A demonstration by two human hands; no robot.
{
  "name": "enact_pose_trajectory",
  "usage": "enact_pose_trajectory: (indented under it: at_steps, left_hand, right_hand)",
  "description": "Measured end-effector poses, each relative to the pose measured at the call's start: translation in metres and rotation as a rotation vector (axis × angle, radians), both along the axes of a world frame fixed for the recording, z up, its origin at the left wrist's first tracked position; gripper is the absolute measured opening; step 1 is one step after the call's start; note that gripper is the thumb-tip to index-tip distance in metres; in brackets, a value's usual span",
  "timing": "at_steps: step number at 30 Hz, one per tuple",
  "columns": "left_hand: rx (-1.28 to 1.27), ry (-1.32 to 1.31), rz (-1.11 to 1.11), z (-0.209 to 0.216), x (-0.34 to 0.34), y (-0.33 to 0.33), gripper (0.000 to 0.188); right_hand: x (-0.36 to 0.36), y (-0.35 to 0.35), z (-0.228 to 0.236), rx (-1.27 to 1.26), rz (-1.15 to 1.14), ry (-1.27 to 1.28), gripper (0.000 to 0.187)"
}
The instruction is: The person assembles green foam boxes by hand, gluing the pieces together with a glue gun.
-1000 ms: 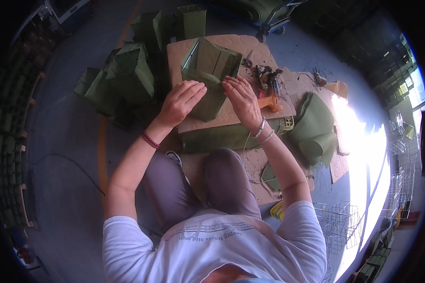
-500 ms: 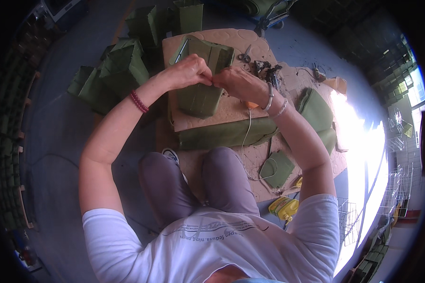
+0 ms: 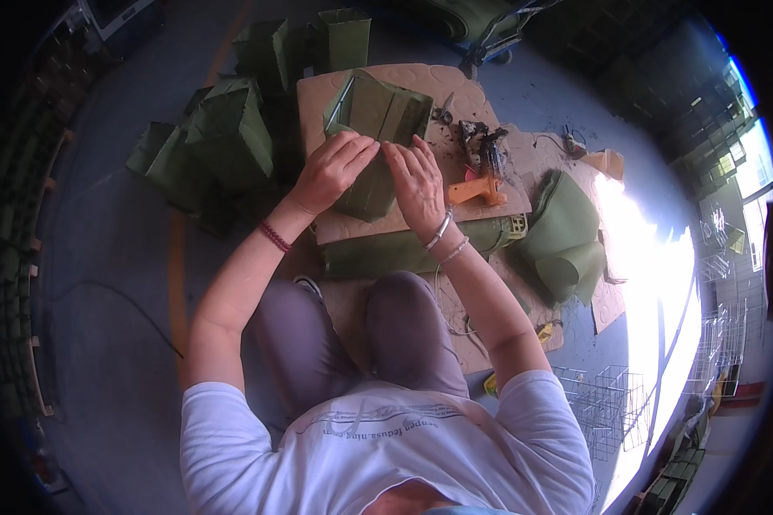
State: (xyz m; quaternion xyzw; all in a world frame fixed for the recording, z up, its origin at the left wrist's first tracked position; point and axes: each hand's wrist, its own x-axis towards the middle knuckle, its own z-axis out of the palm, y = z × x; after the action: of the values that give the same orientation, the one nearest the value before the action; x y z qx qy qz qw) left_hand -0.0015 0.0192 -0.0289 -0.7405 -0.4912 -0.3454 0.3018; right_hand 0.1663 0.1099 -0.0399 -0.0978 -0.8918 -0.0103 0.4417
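Note:
Over a green fabric box [image 3: 370,194] on the cardboard [image 3: 481,81], both my hands are raised with fingertips close together. My left hand [image 3: 339,170] pinches thumb against forefinger. My right hand [image 3: 417,187] also pinches at the thumb and forefinger, its other fingers lifted. Whatever lies between the fingertips is too small to make out. A thin metal rod [image 3: 342,101] runs along the box's left upper edge. Beside my right hand lies an orange glue gun [image 3: 476,190], near a black, clumped mass [image 3: 484,148]. Scissors [image 3: 443,112] rest at the box's right.
Several green fabric boxes [image 3: 230,129] stand on the floor at the left. A rolled green sheet [image 3: 567,232] lies at the right, and a folded green piece [image 3: 404,251] is in front of my knees. Wire racks [image 3: 610,403] are at the lower right. A cable [image 3: 129,296] crosses the floor.
Both hands have come nearer to me, and my right fingers have spread upward. The glue gun shows more fully. The yellow bottle at the lower right is now mostly hidden.

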Motion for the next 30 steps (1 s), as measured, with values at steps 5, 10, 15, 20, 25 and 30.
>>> enact_pose_trajectory:
  at_steps: [5, 10, 15, 20, 25, 30]
  left_hand:
    - [-0.313, -0.193, -0.206, 0.02, -0.022, 0.013, 0.015]
    - [-0.704, -0.313, -0.256, 0.043, -0.034, 0.032, 0.014]
    - [-0.729, -0.284, -0.13, 0.046, -0.022, 0.02, 0.017]
    - [0.04, -0.162, 0.078, 0.006, 0.018, -0.009, 0.034]
    - [-0.003, -0.199, 0.01, -0.007, 0.018, 0.003, 0.03]
    - [-0.186, -0.242, -0.142, 0.002, -0.009, 0.012, 0.02]
  right_hand:
    - [-0.007, 0.008, 0.005, -0.048, 0.06, -0.075, 0.037]
    - [-0.004, 0.017, 0.043, -0.439, 0.127, -0.361, 0.019]
    - [-0.013, 0.034, 0.079, -0.484, 0.172, -0.666, 0.017]
    - [0.005, 0.007, 0.024, -0.12, 0.043, 0.066, 0.021]
    - [0.003, 0.004, 0.006, -0.077, 0.005, 0.022, 0.021]
    - [-0.005, 0.018, 0.022, -0.239, 0.105, -0.268, 0.014]
